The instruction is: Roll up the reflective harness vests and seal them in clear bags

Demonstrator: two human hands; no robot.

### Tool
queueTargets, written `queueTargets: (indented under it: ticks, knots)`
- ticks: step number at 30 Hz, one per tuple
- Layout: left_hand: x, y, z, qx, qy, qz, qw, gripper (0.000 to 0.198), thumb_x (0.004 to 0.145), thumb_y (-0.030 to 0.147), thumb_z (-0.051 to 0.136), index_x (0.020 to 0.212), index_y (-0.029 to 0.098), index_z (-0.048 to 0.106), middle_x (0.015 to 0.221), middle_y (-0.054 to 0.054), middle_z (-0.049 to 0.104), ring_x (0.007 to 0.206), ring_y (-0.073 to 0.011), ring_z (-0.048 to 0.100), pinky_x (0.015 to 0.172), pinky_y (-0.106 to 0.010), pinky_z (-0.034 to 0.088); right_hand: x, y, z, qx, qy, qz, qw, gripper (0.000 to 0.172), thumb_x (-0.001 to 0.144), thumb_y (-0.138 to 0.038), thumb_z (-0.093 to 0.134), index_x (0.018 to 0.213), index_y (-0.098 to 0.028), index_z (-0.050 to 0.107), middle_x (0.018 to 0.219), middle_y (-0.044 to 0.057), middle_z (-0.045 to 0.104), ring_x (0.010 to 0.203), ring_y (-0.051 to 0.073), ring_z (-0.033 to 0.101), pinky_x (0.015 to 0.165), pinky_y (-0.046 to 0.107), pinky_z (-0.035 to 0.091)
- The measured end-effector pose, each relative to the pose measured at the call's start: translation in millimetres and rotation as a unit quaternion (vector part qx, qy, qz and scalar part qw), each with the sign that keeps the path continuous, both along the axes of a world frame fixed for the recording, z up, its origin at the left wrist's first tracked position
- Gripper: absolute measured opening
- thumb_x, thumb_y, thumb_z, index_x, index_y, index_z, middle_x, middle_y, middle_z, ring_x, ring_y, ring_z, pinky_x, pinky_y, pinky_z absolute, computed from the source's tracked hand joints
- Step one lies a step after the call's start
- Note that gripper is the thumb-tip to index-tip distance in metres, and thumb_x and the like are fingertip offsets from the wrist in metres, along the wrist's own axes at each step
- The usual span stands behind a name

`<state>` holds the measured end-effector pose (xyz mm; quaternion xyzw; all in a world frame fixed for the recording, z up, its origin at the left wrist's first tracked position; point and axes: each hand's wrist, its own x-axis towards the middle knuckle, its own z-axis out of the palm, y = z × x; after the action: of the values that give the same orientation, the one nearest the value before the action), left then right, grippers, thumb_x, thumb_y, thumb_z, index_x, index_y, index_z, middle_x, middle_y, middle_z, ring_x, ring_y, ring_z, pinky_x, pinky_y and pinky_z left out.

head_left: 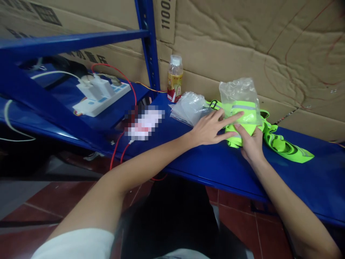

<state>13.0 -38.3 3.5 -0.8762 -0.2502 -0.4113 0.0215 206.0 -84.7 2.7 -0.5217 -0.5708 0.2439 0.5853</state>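
Nearest my camera is a white sleeve at the lower left, its bare left arm stretching toward the table. On the far left I see a power strip with white plugs in it, beyond a slanting blue bar. A red cable loops down on its right. Next comes a pale thing, pixelated, so I cannot make it out. A bottle stands upright near the cardboard, and plastic bags lie just in front of it.

The left hand reaches in past the bags; its grip is open, fingers spread, index finger and thumb against the front of a neon green strap bundle and its clear bag. The bag covers the bundle's upper part. The right hand has its grip closed on the bundle from the lower right, thumb in front. Farther right, loose green straps lie on the table in a heap.
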Motion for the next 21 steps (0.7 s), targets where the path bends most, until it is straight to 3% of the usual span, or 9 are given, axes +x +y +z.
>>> queueTargets:
  ticks: [4,6,11,15,21]
  knots:
    - [2,-6,0.5,-0.048,0.03,-0.002,0.998,0.091,0.093,0.075,0.068,0.169,0.032,0.041,0.12,-0.011,0.06,0.108,-0.0276,0.066,0.095,-0.041,0.058,-8,-1,4.4,-0.041,0.051,0.019,0.998,0.053,0.086,-0.06,0.078,0.126,-0.026,0.071,0.125,0.013,0.079,0.113,0.039,0.077,0.09,0.058,0.067]
    - [2,-8,0.0,-0.057,0.026,-0.015,0.998,0.095,0.089,0.074,0.074,0.169,0.034,0.041,0.124,-0.01,0.06,0.111,-0.0282,0.067,0.096,-0.041,0.058,-8,-1,4.2,-0.065,0.064,0.026,0.996,0.055,0.085,-0.061,0.078,0.128,-0.027,0.07,0.123,0.012,0.08,0.111,0.038,0.078,0.088,0.057,0.068]
    - [-1,-9,-2.0,-0.06,0.0,-0.071,0.996,0.097,0.086,0.068,0.081,0.168,0.033,0.042,0.133,-0.012,0.062,0.113,-0.0289,0.069,0.096,-0.041,0.06,-9,0,0.4,-0.096,0.093,0.037,0.99,0.052,0.088,-0.061,0.072,0.125,-0.025,0.068,0.112,0.01,0.081,0.11,0.037,0.078,0.083,0.054,0.07]
    - [1,-8,-5.7,-0.092,-0.027,-0.075,0.993,0.092,0.088,0.059,0.083,0.167,0.031,0.045,0.133,-0.012,0.062,0.11,-0.0262,0.07,0.097,-0.042,0.061,-7,2,2.9,-0.086,0.095,0.022,0.992,0.047,0.086,-0.058,0.071,0.119,-0.025,0.069,0.114,0.011,0.08,0.114,0.037,0.077,0.089,0.054,0.068]
    - [3,0,-11.4,-0.125,-0.125,-0.081,0.981,0.078,0.089,0.051,0.086,0.158,0.028,0.057,0.132,-0.011,0.068,0.104,-0.0215,0.071,0.097,-0.039,0.062,-1,0,15.3,-0.114,0.051,0.127,0.984,0.056,0.096,-0.064,0.04,0.125,-0.027,0.071,0.115,0.01,0.081,0.12,0.036,0.074,0.091,0.056,0.065]
